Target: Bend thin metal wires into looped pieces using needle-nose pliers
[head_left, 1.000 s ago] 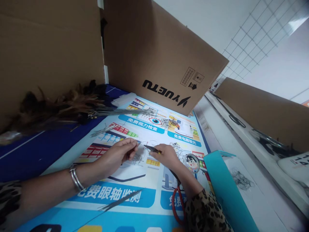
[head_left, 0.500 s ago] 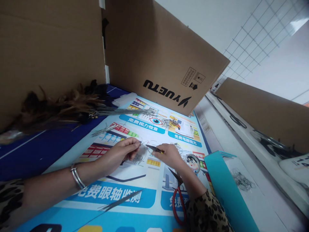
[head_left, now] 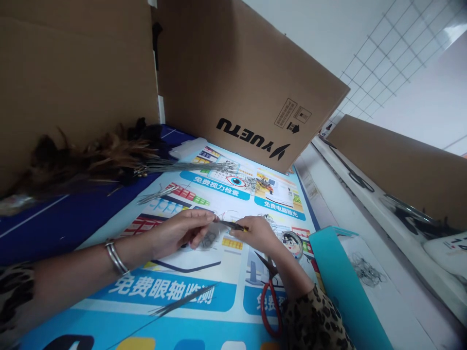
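My right hand [head_left: 254,233] is closed around small dark needle-nose pliers [head_left: 232,224] with a bit of yellow at the handle. Their tips point left and meet the fingertips of my left hand [head_left: 191,227]. That hand pinches a thin wire, of which only faint loops show around the fingers. Below my left hand, more fine curled wire [head_left: 208,239] lies on the printed sheet [head_left: 204,318]. Red-handled scissors [head_left: 269,291] rest with blades apart beside my right forearm. A bundle of straight thin wires [head_left: 184,300] lies nearer to me.
Brown feathers on wire stems [head_left: 109,150] lie at the left. Cardboard panels [head_left: 226,73] stand behind. A teal box [head_left: 343,287] sits at the right, near a tangle of wire [head_left: 367,270]. A round tin [head_left: 292,244] is beyond my right wrist.
The pliers have moved left, and their tips now meet my left fingertips, where there was a gap before. My left hand has shifted only slightly.
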The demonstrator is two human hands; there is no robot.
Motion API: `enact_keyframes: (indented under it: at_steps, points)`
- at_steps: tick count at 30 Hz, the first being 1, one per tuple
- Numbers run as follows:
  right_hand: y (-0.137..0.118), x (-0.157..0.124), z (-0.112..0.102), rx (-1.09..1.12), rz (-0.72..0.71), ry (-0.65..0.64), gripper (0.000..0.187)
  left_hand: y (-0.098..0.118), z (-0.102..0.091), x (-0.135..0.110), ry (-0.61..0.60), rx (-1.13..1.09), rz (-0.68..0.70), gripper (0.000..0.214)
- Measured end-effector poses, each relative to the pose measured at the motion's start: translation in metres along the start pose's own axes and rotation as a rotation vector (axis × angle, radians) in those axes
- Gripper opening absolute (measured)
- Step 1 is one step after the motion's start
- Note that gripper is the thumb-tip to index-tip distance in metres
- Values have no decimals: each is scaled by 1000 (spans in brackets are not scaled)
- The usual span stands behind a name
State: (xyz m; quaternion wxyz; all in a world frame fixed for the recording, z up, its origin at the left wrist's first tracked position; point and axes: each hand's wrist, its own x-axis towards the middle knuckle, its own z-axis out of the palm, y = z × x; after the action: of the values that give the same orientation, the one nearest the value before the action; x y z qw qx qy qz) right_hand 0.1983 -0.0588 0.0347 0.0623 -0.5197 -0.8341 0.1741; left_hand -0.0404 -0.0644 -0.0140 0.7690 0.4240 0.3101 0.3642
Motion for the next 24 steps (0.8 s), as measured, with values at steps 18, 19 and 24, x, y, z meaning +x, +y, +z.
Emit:
enact_keyframes:
  at_steps: [18, 19, 24]
  points:
    - [-26, -13, -10, -443, -55, 45, 16, -1, -3, 2, -18, 143, -118, 25]
    - [-27, -13, -10, -453, -55, 43, 15, -1, -3, 2, -23, 147, -114, 26]
    - [-33, -15, -13, -467, -33, 0, 16, -2, -2, 2, -42, 142, -101, 29]
